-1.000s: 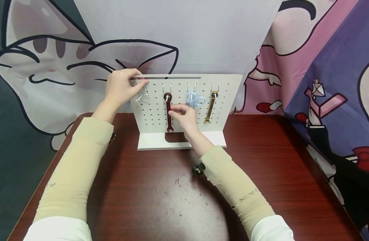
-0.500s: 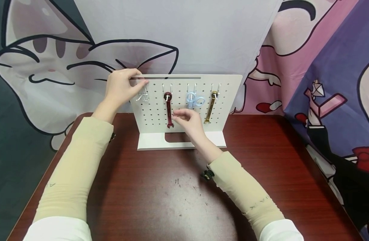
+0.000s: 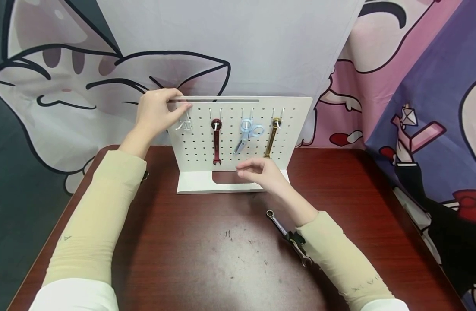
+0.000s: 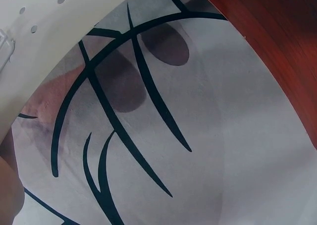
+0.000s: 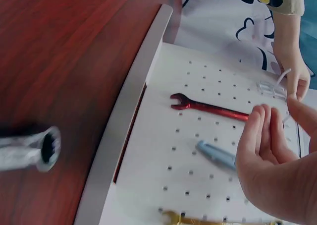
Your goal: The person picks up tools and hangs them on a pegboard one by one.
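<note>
My left hand (image 3: pixel 156 112) grips the upper left corner of a white pegboard (image 3: pixel 199 151), thumb on the front face. My right hand (image 3: pixel 263 172) is off the tools, in front of the board's lower right part, fingers loosely bent around nothing. A red combination wrench (image 3: pixel 216 144) hangs straight down from a hook, its open end lowest. Right of it hang light-blue scissors (image 3: pixel 243 138), tilted, and a gold combination wrench (image 3: pixel 272 139), its lower end partly behind my right hand. In the right wrist view the red wrench (image 5: pixel 213 108) is partly hidden by my fingers.
A silver combination wrench (image 3: pixel 277 223) lies on the brown table (image 3: pixel 191 242) beneath my right wrist. An unused white hook (image 3: pixel 185 124) sits at the board's left side. Cartoon-printed cloth (image 3: pixel 261 52) hangs close behind the board.
My right hand has left the red wrench and moved right and down. That wrench has swung to hang vertical. The scissors' blades and the silver wrench have come into view. My left hand stays put.
</note>
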The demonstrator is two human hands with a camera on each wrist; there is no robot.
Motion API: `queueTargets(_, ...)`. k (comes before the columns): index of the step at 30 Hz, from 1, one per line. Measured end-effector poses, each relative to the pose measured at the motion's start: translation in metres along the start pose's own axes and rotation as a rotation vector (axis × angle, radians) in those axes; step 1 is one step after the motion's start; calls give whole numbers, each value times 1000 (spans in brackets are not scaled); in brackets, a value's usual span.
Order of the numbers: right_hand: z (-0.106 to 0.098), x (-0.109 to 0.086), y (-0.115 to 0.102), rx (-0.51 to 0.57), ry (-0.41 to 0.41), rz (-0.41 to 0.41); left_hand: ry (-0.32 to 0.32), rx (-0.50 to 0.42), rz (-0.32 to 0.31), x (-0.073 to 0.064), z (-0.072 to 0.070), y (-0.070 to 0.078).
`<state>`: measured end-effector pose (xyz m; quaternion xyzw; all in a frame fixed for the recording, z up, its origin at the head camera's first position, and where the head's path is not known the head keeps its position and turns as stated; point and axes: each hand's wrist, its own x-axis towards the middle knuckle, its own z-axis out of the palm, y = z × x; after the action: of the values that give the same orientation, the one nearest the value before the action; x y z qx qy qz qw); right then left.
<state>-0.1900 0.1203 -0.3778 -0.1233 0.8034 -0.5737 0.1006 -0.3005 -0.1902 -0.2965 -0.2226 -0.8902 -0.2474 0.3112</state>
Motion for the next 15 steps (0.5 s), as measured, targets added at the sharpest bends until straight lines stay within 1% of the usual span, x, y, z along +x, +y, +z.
queueTargets(4, -12, -15, 7, -26, -31, -5, -7, 4, -2, 0, 0, 0)
queueTargets(11, -30, -37, 23, 10, -16, 33, -6, 6, -4, -1, 0, 0)
queueTargets(15, -40, -47, 37, -19, -3, 43, -7, 10, -4, 0, 0, -1)
